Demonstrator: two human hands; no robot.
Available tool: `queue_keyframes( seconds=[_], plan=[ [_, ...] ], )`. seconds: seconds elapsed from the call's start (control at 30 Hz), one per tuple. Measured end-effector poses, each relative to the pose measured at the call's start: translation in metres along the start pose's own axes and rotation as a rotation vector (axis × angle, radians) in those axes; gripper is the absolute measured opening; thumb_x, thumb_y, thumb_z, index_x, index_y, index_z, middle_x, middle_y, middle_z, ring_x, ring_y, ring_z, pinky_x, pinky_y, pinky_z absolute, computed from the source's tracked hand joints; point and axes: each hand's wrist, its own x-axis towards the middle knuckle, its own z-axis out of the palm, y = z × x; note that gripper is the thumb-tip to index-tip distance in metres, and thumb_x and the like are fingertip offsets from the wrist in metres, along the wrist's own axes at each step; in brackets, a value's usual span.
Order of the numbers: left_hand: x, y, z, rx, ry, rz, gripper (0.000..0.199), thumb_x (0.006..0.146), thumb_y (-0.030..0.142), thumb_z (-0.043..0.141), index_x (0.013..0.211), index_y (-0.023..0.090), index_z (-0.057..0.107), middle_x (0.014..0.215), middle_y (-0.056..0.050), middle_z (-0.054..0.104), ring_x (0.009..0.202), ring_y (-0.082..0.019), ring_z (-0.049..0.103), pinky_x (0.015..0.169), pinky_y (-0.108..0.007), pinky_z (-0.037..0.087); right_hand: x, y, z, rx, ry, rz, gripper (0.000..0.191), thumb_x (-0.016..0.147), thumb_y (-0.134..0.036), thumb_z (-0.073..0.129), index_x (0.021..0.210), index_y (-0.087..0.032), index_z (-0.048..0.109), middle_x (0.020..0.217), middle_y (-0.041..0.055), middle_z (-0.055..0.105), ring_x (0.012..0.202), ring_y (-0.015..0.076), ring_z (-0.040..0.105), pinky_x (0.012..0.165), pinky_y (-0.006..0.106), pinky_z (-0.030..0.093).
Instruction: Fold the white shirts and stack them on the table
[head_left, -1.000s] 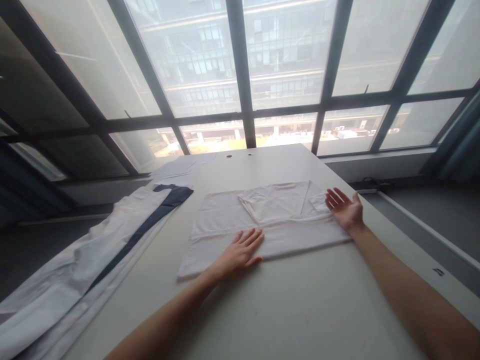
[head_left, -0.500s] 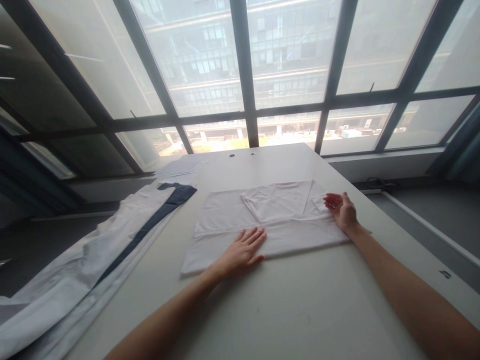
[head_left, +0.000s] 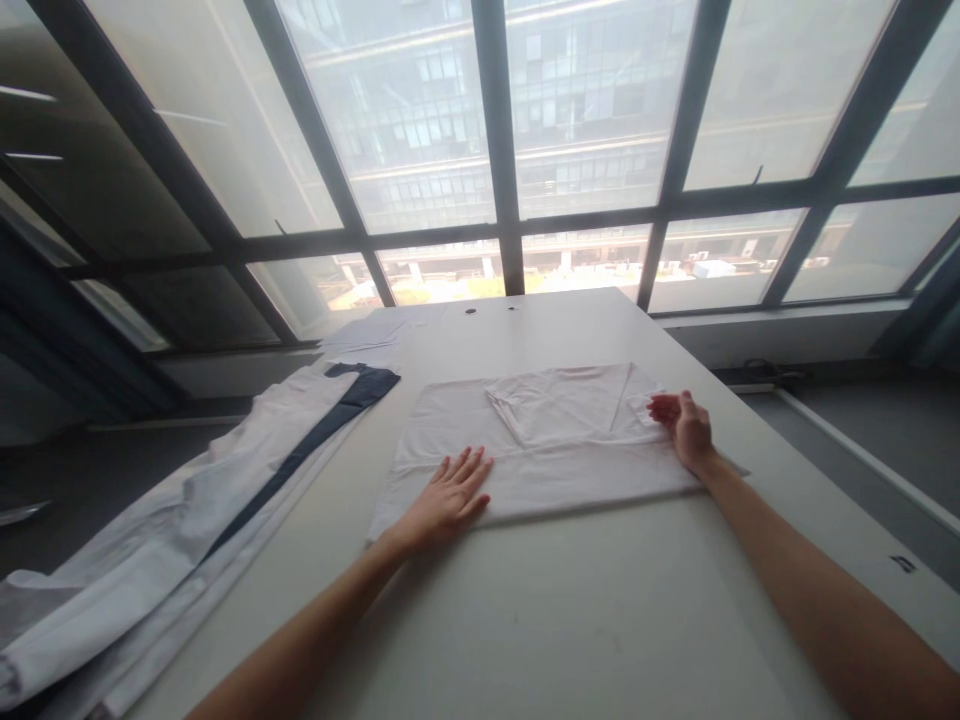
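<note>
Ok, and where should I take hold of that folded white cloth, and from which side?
I'd take the folded white cloth by its near edge, between the left hand and right hand, from the near side. It lies fairly flat, and that edge runs fairly straight and uncovered, so pinching looks easiest there.

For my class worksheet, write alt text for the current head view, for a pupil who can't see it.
The person's left hand rests palm-down on a folded white cloth on a white table; the half-curled right hand is at the cloth's right end. White fabric and a dark blue piece lie to the left, with windows beyond.
</note>
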Motion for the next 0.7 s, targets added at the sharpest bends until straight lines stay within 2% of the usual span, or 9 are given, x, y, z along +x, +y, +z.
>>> queue_keyframes(
  seconds=[0.13, 0.27, 0.43, 0.57, 0.63, 0.7],
  plan=[
    [-0.035, -0.035, 0.003, 0.073, 0.025, -0.140, 0.064, 0.105, 0.059, 0.028, 0.161, 0.029, 0.020, 0.167, -0.007, 0.015, 0.154, -0.030, 0.011, 0.122, -0.056, 0.016, 0.000, 0.001, 0.004, -0.063, -0.004, -0.029, 0.061, 0.085, -0.073, 0.055, 0.082, -0.015, 0.075, 0.077, 0.0102, 0.074, 0.068, 0.0186, 0.068, 0.066, 0.032, 0.055],
    [-0.052, -0.046, 0.007, 0.127, 0.091, -0.199, 0.063, 0.105, 0.058, 0.027, 0.161, 0.028, 0.024, 0.167, -0.009, 0.018, 0.154, -0.031, 0.016, 0.121, -0.056, 0.020, -0.002, 0.001, 0.008, -0.213, -0.017, -0.100, 0.055, 0.085, -0.069, 0.057, 0.084, -0.017, 0.075, 0.084, 0.0092, 0.075, 0.072, 0.0185, 0.067, 0.066, 0.031, 0.053],
    [-0.061, -0.039, 0.010, 0.129, 0.079, -0.185, 0.063, 0.105, 0.058, 0.027, 0.161, 0.029, 0.023, 0.167, -0.009, 0.016, 0.153, -0.032, 0.017, 0.120, -0.056, 0.019, -0.018, 0.000, -0.001, -0.373, -0.045, -0.144, 0.049, 0.086, -0.064, 0.055, 0.084, -0.018, 0.074, 0.087, 0.0092, 0.074, 0.077, 0.0212, 0.067, 0.066, 0.033, 0.053],
    [-0.068, -0.037, 0.007, 0.116, 0.051, -0.162, 0.063, 0.104, 0.059, 0.029, 0.161, 0.031, 0.024, 0.167, -0.009, 0.016, 0.153, -0.032, 0.018, 0.119, -0.055, 0.022, -0.030, -0.005, -0.015, -0.470, -0.085, -0.121, 0.039, 0.086, -0.051, 0.056, 0.088, -0.017, 0.074, 0.087, 0.0099, 0.075, 0.078, 0.0227, 0.068, 0.066, 0.034, 0.055],
    [-0.061, -0.041, -0.001, 0.108, 0.076, -0.189, 0.063, 0.104, 0.059, 0.028, 0.160, 0.029, 0.028, 0.166, -0.010, 0.021, 0.153, -0.031, 0.021, 0.119, -0.055, 0.025, -0.023, -0.011, -0.017, -0.543, -0.107, -0.149, 0.033, 0.084, -0.043, 0.057, 0.092, -0.016, 0.074, 0.091, 0.0103, 0.076, 0.081, 0.0237, 0.070, 0.068, 0.034, 0.056],
    [-0.044, -0.053, -0.013, 0.100, 0.160, -0.240, 0.062, 0.105, 0.055, 0.028, 0.158, 0.025, 0.034, 0.163, -0.012, 0.030, 0.151, -0.031, 0.026, 0.119, -0.057, 0.025, -0.007, -0.018, -0.015, -0.645, -0.127, -0.246, 0.030, 0.084, -0.037, 0.057, 0.096, -0.016, 0.074, 0.096, 0.0112, 0.076, 0.085, 0.0246, 0.070, 0.072, 0.036, 0.056]
  ],
)
